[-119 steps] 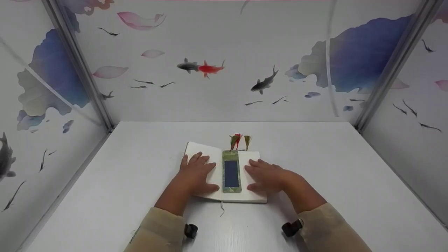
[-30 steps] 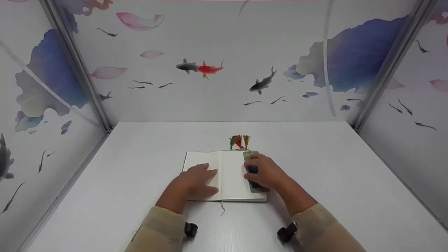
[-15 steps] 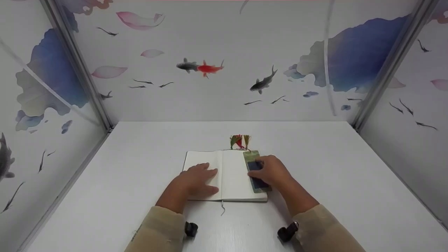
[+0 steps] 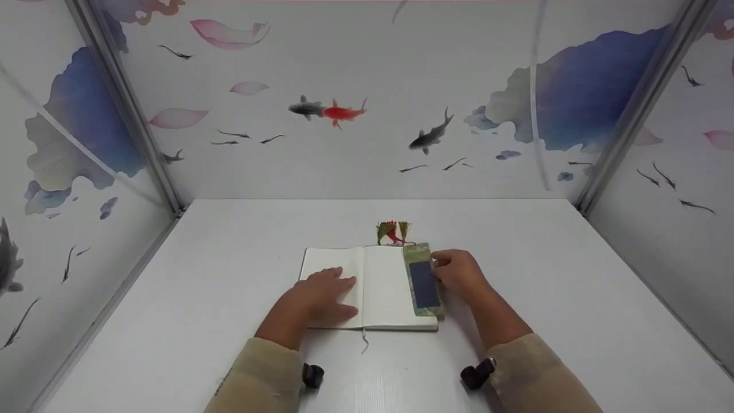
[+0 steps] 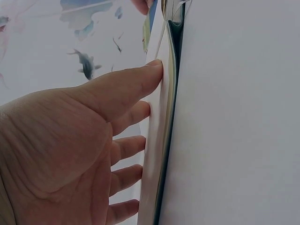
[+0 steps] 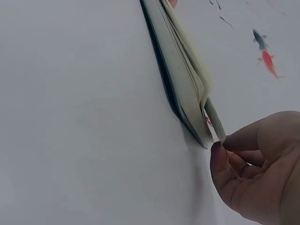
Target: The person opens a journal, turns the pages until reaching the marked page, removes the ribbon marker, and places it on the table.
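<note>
An open notebook (image 4: 385, 287) with blank cream pages lies in the middle of the table. On its left page rests my left hand (image 4: 321, 295), fingers spread and straight; the left wrist view shows the thumb and fingertips (image 5: 154, 70) pressing the paper. A green bookmark (image 4: 424, 284) with a dark blue panel lies along the right page's outer edge, slightly tilted. My right hand (image 4: 463, 272) pinches its right edge between thumb and finger, seen edge-on in the right wrist view. Green, red and olive tassels (image 4: 391, 232) lie beyond the notebook's top edge.
A thin ribbon (image 4: 364, 342) hangs from the notebook's spine onto the white table (image 4: 229, 258). Walls printed with fish and petals (image 4: 367, 160) enclose the back and sides. A black wrist device (image 4: 312, 376) sits at each sleeve.
The bookmark has gone from the notebook's centre to the right page's outer edge. My right hand has shifted from atop the bookmark to its right edge. The left hand stays on the left page.
</note>
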The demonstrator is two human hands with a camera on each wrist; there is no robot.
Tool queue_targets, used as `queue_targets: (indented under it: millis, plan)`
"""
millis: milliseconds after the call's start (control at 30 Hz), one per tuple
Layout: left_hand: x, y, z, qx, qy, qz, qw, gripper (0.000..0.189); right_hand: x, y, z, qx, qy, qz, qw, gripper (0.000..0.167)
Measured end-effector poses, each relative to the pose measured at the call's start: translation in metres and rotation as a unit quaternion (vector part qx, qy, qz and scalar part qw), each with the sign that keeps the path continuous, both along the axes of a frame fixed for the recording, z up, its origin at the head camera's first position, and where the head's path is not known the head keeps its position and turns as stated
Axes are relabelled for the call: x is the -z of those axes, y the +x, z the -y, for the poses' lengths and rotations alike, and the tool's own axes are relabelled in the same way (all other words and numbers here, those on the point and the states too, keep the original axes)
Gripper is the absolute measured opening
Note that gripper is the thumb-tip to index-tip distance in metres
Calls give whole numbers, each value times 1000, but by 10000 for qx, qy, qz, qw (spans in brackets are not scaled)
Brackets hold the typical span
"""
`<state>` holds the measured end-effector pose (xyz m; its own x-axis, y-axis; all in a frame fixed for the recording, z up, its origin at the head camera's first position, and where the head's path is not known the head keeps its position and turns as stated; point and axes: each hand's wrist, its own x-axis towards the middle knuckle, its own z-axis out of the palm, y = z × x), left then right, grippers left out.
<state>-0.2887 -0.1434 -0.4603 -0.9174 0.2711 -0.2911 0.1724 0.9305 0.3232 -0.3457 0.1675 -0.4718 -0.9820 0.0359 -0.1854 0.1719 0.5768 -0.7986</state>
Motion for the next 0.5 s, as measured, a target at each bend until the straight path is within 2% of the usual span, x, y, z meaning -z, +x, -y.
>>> queue_targets:
  millis: [167, 333, 500]
  plan:
    - [1, 1, 0, -42, -5, -23, 10000, 74, -3, -3, -9, 204, -535, 70, 9983, 48]
    - [0, 1, -1, -33, -13, -28, 10000, 74, -8, -5, -26, 421, -610, 134, 9972, 49]
    - [-1, 1, 0, -26, -26, -41, 10000, 74, -9, -7, -43, 446, -455, 167, 9978, 49]
